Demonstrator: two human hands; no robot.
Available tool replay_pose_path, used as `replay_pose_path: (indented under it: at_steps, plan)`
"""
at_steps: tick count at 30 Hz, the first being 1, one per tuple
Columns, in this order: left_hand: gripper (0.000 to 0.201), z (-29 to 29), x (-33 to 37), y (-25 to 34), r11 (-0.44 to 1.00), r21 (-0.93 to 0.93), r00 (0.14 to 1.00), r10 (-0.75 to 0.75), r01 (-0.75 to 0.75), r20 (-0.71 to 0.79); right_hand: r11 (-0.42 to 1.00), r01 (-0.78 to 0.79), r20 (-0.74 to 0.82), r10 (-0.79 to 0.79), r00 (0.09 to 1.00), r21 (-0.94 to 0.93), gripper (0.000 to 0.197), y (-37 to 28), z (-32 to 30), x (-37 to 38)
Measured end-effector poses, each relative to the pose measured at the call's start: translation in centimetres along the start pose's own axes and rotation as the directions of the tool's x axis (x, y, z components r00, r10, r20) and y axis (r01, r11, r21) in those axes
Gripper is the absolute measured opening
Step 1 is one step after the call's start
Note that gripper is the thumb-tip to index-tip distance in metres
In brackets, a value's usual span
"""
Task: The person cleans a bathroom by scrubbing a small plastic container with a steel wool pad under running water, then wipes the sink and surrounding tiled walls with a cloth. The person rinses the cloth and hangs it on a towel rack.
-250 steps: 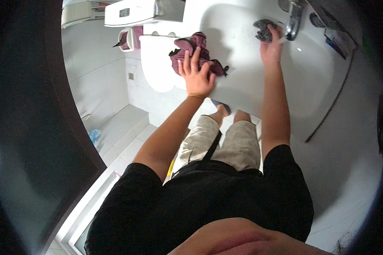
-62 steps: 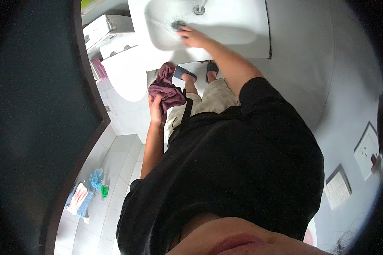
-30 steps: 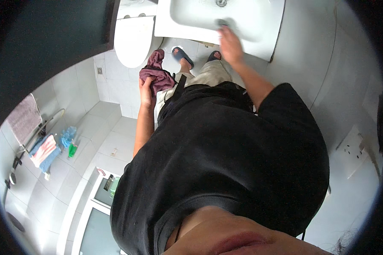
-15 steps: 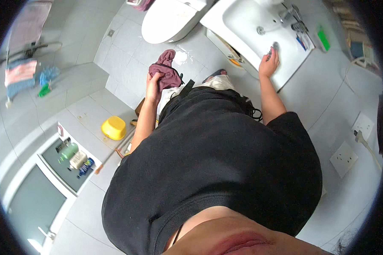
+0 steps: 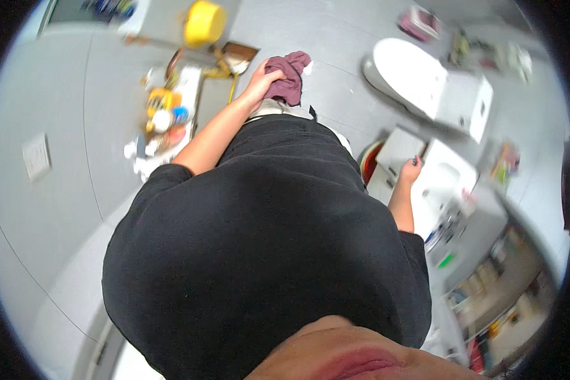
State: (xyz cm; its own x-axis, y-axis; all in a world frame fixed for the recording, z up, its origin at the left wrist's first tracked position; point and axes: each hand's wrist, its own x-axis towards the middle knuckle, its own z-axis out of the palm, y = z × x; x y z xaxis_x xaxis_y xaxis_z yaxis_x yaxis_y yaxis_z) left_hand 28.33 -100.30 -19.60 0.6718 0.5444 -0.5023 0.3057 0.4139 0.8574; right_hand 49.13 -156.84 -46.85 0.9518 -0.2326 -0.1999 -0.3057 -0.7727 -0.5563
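Note:
A crumpled maroon cloth [image 5: 291, 76] is gripped in my left hand [image 5: 258, 88], with my fingers wrapped round it and part of it hanging free over the tiled floor. At the right, my right hand [image 5: 410, 172] is closed beside the near edge of the white washbasin [image 5: 453, 168]. A small dark thing [image 5: 417, 161] pokes out at its fingers, too small and blurred to name.
A white toilet [image 5: 408, 73] with its lid down stands beyond the basin. At the left, bottles [image 5: 163, 119] crowd a narrow stand, with a yellow plastic basin [image 5: 204, 23] farther off. A red-rimmed round container [image 5: 370, 161] sits beside the basin cabinet [image 5: 402, 151].
My view and body have turned left, so basin and toilet appear farther right. My right hand has lifted out of the basin with the small dark thing. My left hand keeps the cloth.

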Motion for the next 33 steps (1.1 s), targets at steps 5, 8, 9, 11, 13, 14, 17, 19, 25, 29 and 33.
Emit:
replay_pose_path:
  at_steps: [5, 8, 9, 11, 13, 14, 17, 19, 25, 29, 33]
  plan:
    - [0.047, -1.1, -4.6, 0.7, 0.991, -0.128, 0.952, -0.007, -0.034, -0.306, 0.842, 0.334, 0.518, -0.528, 0.673, 0.424, 0.041, -21.7, 10.7, -1.6]
    - [0.049, 1.5, -7.0, -1.5, 0.969, -0.212, 0.916, 0.032, -0.127, -0.401, 0.726, 0.579, 0.709, -0.624, 0.329, 0.37, 0.038, -31.7, 15.5, -1.7]
    - [0.049, 2.1, -8.2, -2.1, 0.959, -0.244, 0.893, 0.018, -0.142, -0.45, 0.716, 0.541, 0.744, -0.629, 0.224, 0.442, 0.037, -35.0, 16.7, -4.0]
    - [0.051, -1.2, -8.7, -0.1, 0.935, -0.306, 0.852, -0.011, -0.177, -0.524, 0.593, 0.591, 0.686, -0.722, 0.088, 0.548, 0.036, -45.1, 19.7, -11.6]
    - [0.052, -0.9, -12.2, -1.7, 0.924, -0.346, 0.794, -0.086, -0.163, -0.602, 0.514, 0.559, 0.627, -0.779, -0.015, 0.651, 0.033, -49.5, 20.2, -18.2]
    - [0.053, 0.0, -13.1, -2.4, 0.916, -0.368, 0.78, -0.11, -0.161, -0.616, 0.512, 0.526, 0.623, -0.781, -0.042, 0.679, 0.033, -50.7, 21.7, -19.4]
    - [0.054, -1.4, -17.8, -3.9, 0.914, -0.361, 0.711, -0.13, -0.184, -0.691, 0.469, 0.418, 0.579, -0.794, -0.185, 0.778, 0.052, -55.0, 22.8, -29.0]
    - [0.054, -2.2, -17.9, -4.1, 0.896, -0.388, 0.688, -0.142, -0.217, -0.712, 0.502, 0.428, 0.616, -0.766, -0.183, 0.751, 0.062, -57.5, 24.9, -32.5]
    - [0.052, -4.5, -19.2, -7.0, 0.885, -0.406, 0.644, -0.176, -0.227, -0.745, 0.567, 0.401, 0.693, -0.547, -0.469, 0.719, 0.064, -55.9, 26.5, -34.5]
    - [0.05, -3.9, -15.8, -6.0, 0.862, -0.461, 0.722, -0.179, -0.212, -0.668, 0.819, 0.231, 0.833, -0.439, -0.337, 0.525, 0.043, -52.1, 26.0, -28.0]
    - [0.053, -4.4, -11.5, -2.6, 0.917, -0.364, 0.815, -0.084, -0.161, -0.573, 0.914, 0.136, 0.905, -0.339, -0.255, 0.381, 0.04, -51.0, 22.7, -19.8]
